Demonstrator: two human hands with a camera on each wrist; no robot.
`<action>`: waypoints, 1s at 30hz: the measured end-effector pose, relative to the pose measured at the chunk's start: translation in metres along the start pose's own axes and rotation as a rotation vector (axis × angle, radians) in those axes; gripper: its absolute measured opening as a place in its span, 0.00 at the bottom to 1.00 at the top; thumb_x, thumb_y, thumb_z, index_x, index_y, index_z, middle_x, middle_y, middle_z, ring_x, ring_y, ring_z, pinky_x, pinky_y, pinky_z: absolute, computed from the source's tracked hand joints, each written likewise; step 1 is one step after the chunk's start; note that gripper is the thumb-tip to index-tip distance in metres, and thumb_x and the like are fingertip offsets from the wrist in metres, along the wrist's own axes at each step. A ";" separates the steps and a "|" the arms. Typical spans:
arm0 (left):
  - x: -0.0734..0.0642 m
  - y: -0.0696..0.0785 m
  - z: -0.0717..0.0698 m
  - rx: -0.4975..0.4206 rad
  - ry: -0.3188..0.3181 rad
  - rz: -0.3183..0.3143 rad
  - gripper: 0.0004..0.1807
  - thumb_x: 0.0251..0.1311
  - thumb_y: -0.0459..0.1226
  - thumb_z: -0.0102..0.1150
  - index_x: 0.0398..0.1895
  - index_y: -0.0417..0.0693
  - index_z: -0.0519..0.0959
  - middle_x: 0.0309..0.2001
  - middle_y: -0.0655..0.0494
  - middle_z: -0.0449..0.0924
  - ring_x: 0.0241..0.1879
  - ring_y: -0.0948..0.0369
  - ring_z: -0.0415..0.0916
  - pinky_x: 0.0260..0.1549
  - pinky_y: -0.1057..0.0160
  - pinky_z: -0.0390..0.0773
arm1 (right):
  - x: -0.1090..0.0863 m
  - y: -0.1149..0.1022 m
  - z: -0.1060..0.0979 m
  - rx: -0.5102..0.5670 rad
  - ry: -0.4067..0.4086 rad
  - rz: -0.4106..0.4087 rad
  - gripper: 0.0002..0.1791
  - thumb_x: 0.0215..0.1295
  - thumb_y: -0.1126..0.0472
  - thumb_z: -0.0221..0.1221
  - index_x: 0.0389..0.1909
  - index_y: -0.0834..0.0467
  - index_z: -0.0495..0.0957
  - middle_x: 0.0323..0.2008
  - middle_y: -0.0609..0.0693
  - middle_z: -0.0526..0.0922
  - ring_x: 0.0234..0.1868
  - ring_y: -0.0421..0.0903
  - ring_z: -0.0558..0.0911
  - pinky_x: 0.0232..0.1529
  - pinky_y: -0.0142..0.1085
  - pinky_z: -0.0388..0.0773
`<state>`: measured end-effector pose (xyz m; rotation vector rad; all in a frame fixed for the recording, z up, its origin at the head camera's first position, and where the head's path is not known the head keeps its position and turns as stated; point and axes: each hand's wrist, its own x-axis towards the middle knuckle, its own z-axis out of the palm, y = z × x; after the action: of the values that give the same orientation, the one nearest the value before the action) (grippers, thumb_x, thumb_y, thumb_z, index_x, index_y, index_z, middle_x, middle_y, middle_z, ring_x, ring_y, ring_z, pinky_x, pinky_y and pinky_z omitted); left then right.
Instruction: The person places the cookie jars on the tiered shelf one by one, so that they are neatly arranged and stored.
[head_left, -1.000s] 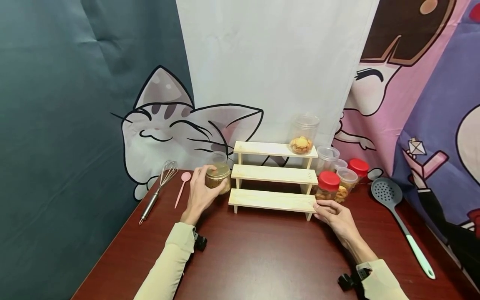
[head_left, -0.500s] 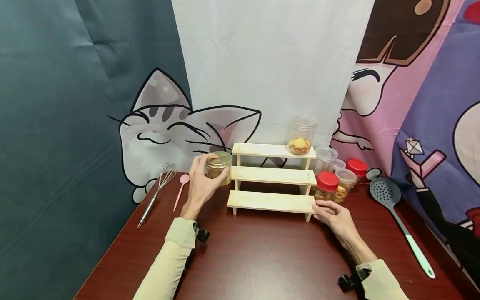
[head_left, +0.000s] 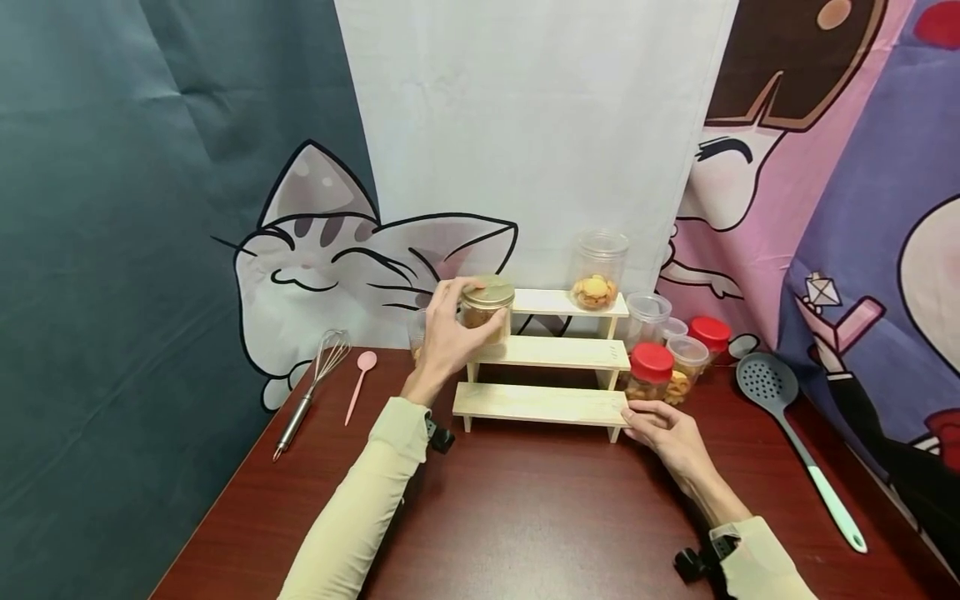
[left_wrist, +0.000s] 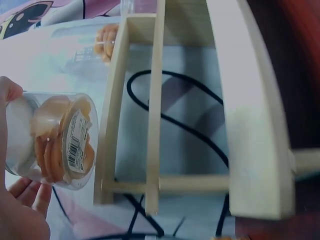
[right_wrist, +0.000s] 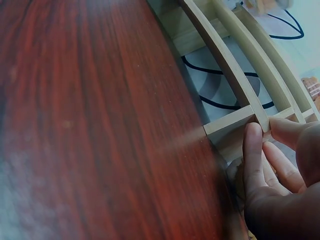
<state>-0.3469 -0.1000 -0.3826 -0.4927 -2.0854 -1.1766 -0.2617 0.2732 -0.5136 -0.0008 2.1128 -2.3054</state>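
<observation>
My left hand [head_left: 452, 333] grips a clear jar with a gold lid [head_left: 487, 308], thumb on one side and fingers on the other. It is held up at the left end of a three-step wooden display rack [head_left: 540, 402], overlapping the top and middle steps in the head view. Round biscuits and a barcode label on the base of the jar [left_wrist: 67, 142] show in the left wrist view. My right hand [head_left: 667, 429] pinches the right end of the lowest step between thumb and fingers; the right wrist view has these fingertips [right_wrist: 254, 131] at the board's end.
A clear biscuit jar [head_left: 597, 279] stands on the top step's right end. Several jars, some red-lidded [head_left: 651, 363], crowd the rack's right side. A skimmer [head_left: 768, 383] lies far right. At left are a whisk [head_left: 311, 392], a pink spoon [head_left: 366, 362] and another clear container [head_left: 417, 333].
My left hand has lifted the gold-lidded jar from beside the rack and carried it right, to the rack's left end. My right hand has kept its hold on the lowest step.
</observation>
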 end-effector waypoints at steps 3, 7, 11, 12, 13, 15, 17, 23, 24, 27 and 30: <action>0.012 0.005 0.015 -0.032 -0.043 -0.024 0.27 0.57 0.54 0.79 0.58 0.60 0.83 0.57 0.52 0.80 0.57 0.55 0.77 0.57 0.46 0.80 | 0.000 0.001 0.000 -0.009 0.005 0.007 0.28 0.73 0.63 0.70 0.67 0.75 0.75 0.41 0.44 0.93 0.42 0.37 0.90 0.50 0.35 0.89; 0.027 0.012 0.032 -0.058 -0.077 -0.059 0.25 0.58 0.55 0.79 0.57 0.63 0.83 0.57 0.54 0.80 0.58 0.57 0.77 0.57 0.52 0.79 | 0.001 0.002 0.000 -0.023 0.005 0.012 0.29 0.73 0.63 0.70 0.67 0.75 0.74 0.41 0.44 0.93 0.42 0.37 0.90 0.51 0.35 0.89; 0.041 0.022 0.047 -0.062 -0.082 -0.052 0.26 0.59 0.57 0.79 0.57 0.62 0.82 0.58 0.54 0.79 0.56 0.56 0.77 0.57 0.51 0.80 | 0.001 0.003 0.001 -0.032 0.009 0.007 0.29 0.74 0.63 0.70 0.67 0.75 0.74 0.41 0.44 0.92 0.42 0.37 0.90 0.50 0.35 0.89; 0.045 0.025 0.051 -0.058 -0.082 -0.049 0.26 0.59 0.56 0.79 0.57 0.62 0.82 0.58 0.53 0.79 0.55 0.56 0.76 0.56 0.51 0.80 | 0.001 0.003 0.000 -0.033 0.012 0.006 0.29 0.74 0.63 0.70 0.67 0.75 0.74 0.41 0.44 0.92 0.42 0.37 0.90 0.50 0.35 0.89; 0.048 0.027 0.055 -0.052 -0.083 -0.048 0.26 0.60 0.56 0.79 0.57 0.61 0.81 0.58 0.53 0.79 0.55 0.56 0.76 0.56 0.52 0.80 | 0.001 0.003 0.000 -0.034 0.014 0.005 0.29 0.74 0.63 0.70 0.67 0.75 0.74 0.41 0.44 0.92 0.42 0.37 0.90 0.50 0.35 0.89; 0.053 0.029 0.064 -0.038 -0.081 -0.050 0.27 0.59 0.55 0.80 0.58 0.60 0.81 0.58 0.52 0.79 0.54 0.55 0.77 0.56 0.52 0.79 | 0.001 0.002 0.000 -0.035 0.016 0.002 0.29 0.74 0.63 0.70 0.67 0.75 0.74 0.41 0.44 0.92 0.42 0.37 0.90 0.51 0.36 0.89; 0.055 0.029 0.072 -0.036 -0.081 -0.058 0.28 0.59 0.54 0.81 0.58 0.58 0.80 0.59 0.51 0.79 0.56 0.54 0.77 0.56 0.52 0.78 | 0.002 0.002 0.000 -0.036 0.016 0.001 0.29 0.74 0.62 0.70 0.67 0.75 0.74 0.41 0.44 0.92 0.43 0.37 0.90 0.51 0.36 0.89; 0.056 0.020 0.092 -0.032 -0.073 -0.104 0.29 0.60 0.54 0.80 0.60 0.57 0.79 0.58 0.51 0.81 0.57 0.54 0.78 0.58 0.51 0.78 | 0.003 0.004 0.000 -0.044 0.020 -0.001 0.29 0.74 0.62 0.70 0.67 0.75 0.74 0.41 0.44 0.92 0.43 0.36 0.90 0.50 0.35 0.89; 0.055 0.019 0.095 -0.033 -0.070 -0.114 0.29 0.60 0.54 0.80 0.60 0.58 0.79 0.58 0.52 0.81 0.57 0.54 0.78 0.58 0.52 0.78 | 0.003 0.004 0.000 -0.044 0.017 -0.001 0.29 0.74 0.62 0.70 0.67 0.75 0.74 0.41 0.44 0.92 0.43 0.36 0.90 0.50 0.35 0.89; 0.055 0.018 0.098 -0.039 -0.064 -0.136 0.30 0.61 0.54 0.80 0.61 0.59 0.78 0.57 0.52 0.81 0.56 0.55 0.78 0.58 0.51 0.78 | 0.002 0.004 0.000 -0.043 0.013 -0.005 0.29 0.74 0.62 0.69 0.67 0.75 0.74 0.42 0.44 0.92 0.43 0.36 0.90 0.50 0.35 0.89; 0.056 0.018 0.101 -0.040 -0.064 -0.135 0.30 0.61 0.54 0.79 0.61 0.59 0.78 0.58 0.52 0.81 0.59 0.54 0.78 0.61 0.50 0.78 | 0.001 0.003 0.000 -0.043 0.012 -0.008 0.28 0.74 0.62 0.69 0.67 0.75 0.74 0.42 0.44 0.92 0.43 0.36 0.90 0.51 0.35 0.89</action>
<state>-0.4124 -0.0051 -0.3679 -0.4183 -2.1816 -1.2978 -0.2631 0.2729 -0.5169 0.0044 2.1713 -2.2702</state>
